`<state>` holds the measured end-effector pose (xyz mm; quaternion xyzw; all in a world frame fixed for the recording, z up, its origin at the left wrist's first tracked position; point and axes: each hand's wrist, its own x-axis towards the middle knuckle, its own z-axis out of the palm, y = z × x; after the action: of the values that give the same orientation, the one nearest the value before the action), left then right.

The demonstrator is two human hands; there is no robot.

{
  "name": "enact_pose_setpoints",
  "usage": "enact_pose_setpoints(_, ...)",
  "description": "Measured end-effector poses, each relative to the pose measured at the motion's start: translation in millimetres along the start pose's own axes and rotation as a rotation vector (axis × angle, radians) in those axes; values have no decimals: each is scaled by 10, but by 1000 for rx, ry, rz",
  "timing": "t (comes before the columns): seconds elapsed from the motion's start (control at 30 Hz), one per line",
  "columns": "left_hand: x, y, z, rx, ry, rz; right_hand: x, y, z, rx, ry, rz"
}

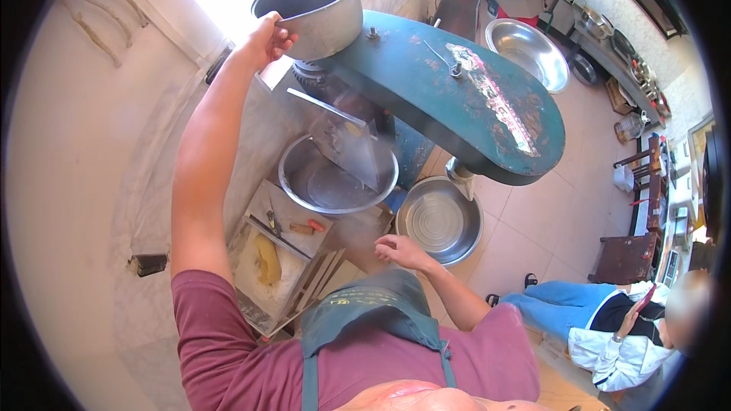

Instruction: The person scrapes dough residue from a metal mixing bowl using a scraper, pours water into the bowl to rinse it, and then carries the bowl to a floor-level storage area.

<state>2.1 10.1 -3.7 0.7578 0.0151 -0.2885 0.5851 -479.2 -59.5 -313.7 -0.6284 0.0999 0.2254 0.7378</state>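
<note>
Clock positions are taken from the centre of the view. At 8 o'clock, an open pale box (252, 309) contains white powder and a long yellow object (268, 261) whose kind cannot be determined. At 11 o'clock, the left hand (272, 39) has its fingers curled and clamped on the left side of a deep, round, grey metal pot (331, 27); the grip is partly concealed. The pot is located between 11 and 12 o'clock, at the left end of a long, round-ended teal metal housing (495, 106). The pot's base is not fully visible, nor is its inner floor. Close to centre, a round steel bowl (299, 175) is partly covered by a flat, see-through grey panel (346, 144). At 5 o'clock, the right hand (403, 251) has its fingers loosely bent and slightly apart; the palm is hidden. At 4 o'clock, just beside this hand, a wide steel basin (440, 221) is partly obscured by a pale post. The housing spans 12 to 2 o'clock. At 2 o'clock, it overlaps a second, shinier basin (529, 49). Toward 4 o'clock, a person in blue trousers (560, 308) is blurred at the head.
</note>
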Motion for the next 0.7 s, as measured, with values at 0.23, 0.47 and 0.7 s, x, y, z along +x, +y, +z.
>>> enact_pose_setpoints(0.23,-522,-554,-92,17,-355,409,183,-227,-289,221,-121,-49)
enact_pose_setpoints(0.47,-2328,-4448,-1246,59,286,247,992,-372,1117,618,-374,101)
enact_pose_setpoints(0.7,-3202,-5544,-1006,-1137,357,-57,1792,80,2924,649,-206,117)
